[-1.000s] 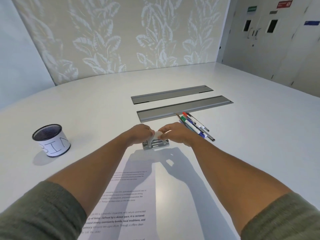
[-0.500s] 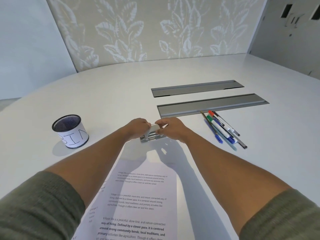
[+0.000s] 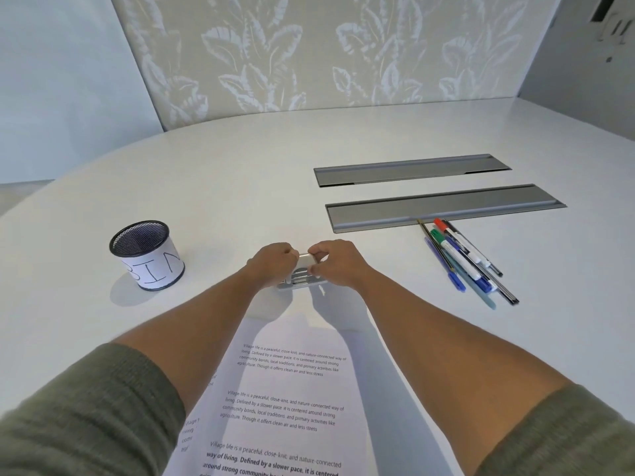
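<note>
A small silver hole punch (image 3: pixel 299 278) sits on the white table at the far end of printed paper sheets (image 3: pixel 285 389) that lie in front of me. My left hand (image 3: pixel 273 262) and my right hand (image 3: pixel 335 261) both grip the punch's raised lever (image 3: pixel 307 260) from either side, fingers curled round it. The paper's top edge lies under or at the punch, hidden by my hands.
A black mesh cup (image 3: pixel 146 254) labelled BIN stands at the left. Several pens and markers (image 3: pixel 464 259) lie at the right, below two grey metal cable flaps (image 3: pixel 443 207) set in the table (image 3: pixel 240 173). A leaf-patterned wall stands behind.
The camera view has shifted left and down, so the paper shows more. Both hands stay on the punch lever, gripping it much as before.
</note>
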`<state>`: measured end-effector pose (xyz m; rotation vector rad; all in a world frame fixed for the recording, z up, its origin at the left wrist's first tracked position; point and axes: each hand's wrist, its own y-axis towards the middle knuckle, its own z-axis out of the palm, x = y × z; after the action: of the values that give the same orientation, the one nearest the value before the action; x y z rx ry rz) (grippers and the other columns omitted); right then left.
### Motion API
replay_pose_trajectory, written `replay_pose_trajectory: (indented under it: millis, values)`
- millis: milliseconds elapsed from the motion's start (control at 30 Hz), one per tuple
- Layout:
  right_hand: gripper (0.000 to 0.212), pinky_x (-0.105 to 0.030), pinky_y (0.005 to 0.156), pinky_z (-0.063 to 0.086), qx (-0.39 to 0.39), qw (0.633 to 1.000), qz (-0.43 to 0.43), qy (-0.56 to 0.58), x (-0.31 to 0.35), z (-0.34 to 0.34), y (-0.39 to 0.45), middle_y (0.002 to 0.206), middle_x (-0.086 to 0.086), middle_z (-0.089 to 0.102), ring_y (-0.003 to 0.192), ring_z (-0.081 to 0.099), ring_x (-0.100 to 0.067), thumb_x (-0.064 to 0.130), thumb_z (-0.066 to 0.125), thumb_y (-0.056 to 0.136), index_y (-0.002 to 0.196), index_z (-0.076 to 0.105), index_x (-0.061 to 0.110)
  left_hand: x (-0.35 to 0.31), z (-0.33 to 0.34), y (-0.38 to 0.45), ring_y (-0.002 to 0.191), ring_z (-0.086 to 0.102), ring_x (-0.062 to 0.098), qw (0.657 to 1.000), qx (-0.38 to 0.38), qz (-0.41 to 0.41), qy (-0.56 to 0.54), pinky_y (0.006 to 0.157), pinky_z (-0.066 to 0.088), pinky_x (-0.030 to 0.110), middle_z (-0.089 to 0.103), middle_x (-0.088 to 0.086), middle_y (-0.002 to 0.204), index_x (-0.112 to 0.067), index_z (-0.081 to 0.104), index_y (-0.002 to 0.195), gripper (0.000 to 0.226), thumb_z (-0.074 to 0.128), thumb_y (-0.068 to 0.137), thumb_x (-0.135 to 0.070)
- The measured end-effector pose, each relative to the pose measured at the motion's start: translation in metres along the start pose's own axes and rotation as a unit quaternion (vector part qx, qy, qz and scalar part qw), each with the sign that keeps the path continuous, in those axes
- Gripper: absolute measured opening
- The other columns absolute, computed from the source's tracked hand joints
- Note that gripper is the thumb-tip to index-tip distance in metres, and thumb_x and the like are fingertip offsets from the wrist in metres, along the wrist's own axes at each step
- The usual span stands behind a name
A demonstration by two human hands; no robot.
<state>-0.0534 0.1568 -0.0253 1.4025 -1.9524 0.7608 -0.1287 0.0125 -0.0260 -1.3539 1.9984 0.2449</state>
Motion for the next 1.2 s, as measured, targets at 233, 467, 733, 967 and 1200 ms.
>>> replay_pose_trajectory:
  millis: [233,467,733,967,1200]
  values:
    - [0.044,-0.028,0.087,0.049,-0.052,0.999,-0.002,0.012,-0.004,0.004,-0.007,0.114,0.004,0.061,0.100,0.057,-0.013,0.019,0.072,0.080,0.123,0.064,0.022,0.008,-0.004,-0.003,0.098,0.064,0.020,0.998,-0.042,0.025,-0.041,0.096,0.049,0.040,0.068,-0.007,0.099,-0.023,0.061,0.097,0.020,0.057,0.092,-0.043]
    - [0.015,-0.030,0.066,0.055,-0.075,0.996,-0.015,0.051,0.002,-0.003,-0.030,0.092,0.006,0.066,0.075,0.060,-0.011,0.020,0.069,0.079,0.093,0.068,0.026,0.032,-0.028,-0.029,0.061,0.064,-0.001,0.989,-0.109,0.045,-0.089,0.053,0.044,0.013,0.066,-0.007,0.087,-0.020,0.062,0.090,0.039,0.071,0.081,-0.057]
    - [0.007,-0.023,0.062,0.047,-0.015,0.999,-0.019,0.023,0.013,-0.004,-0.057,0.075,0.012,0.062,0.070,0.058,-0.011,0.017,0.070,0.075,0.073,0.068,0.024,0.064,-0.048,-0.071,0.093,0.065,0.004,0.998,0.033,0.038,0.032,0.079,0.047,0.025,0.070,-0.013,0.097,-0.029,0.069,0.099,0.061,0.082,0.056,-0.070]
    - [0.045,-0.030,0.086,0.047,0.125,0.981,-0.018,-0.149,0.011,-0.004,-0.078,0.097,0.003,0.057,0.093,0.058,-0.015,0.037,0.080,0.075,0.109,0.068,0.008,0.076,-0.046,-0.098,0.116,0.042,0.009,0.969,0.097,0.046,0.221,0.099,0.042,0.039,0.046,-0.022,0.112,-0.045,0.056,0.119,0.101,0.074,0.029,-0.087]
    - [0.074,-0.040,0.104,0.045,0.174,0.954,0.009,-0.244,0.010,-0.002,-0.093,0.134,0.001,0.053,0.123,0.052,-0.019,0.043,0.085,0.068,0.132,0.054,0.022,0.077,-0.037,-0.115,0.123,0.038,0.015,0.961,0.075,0.058,0.259,0.099,0.035,0.039,0.041,-0.014,0.124,-0.036,0.053,0.126,0.097,0.081,0.042,-0.074]
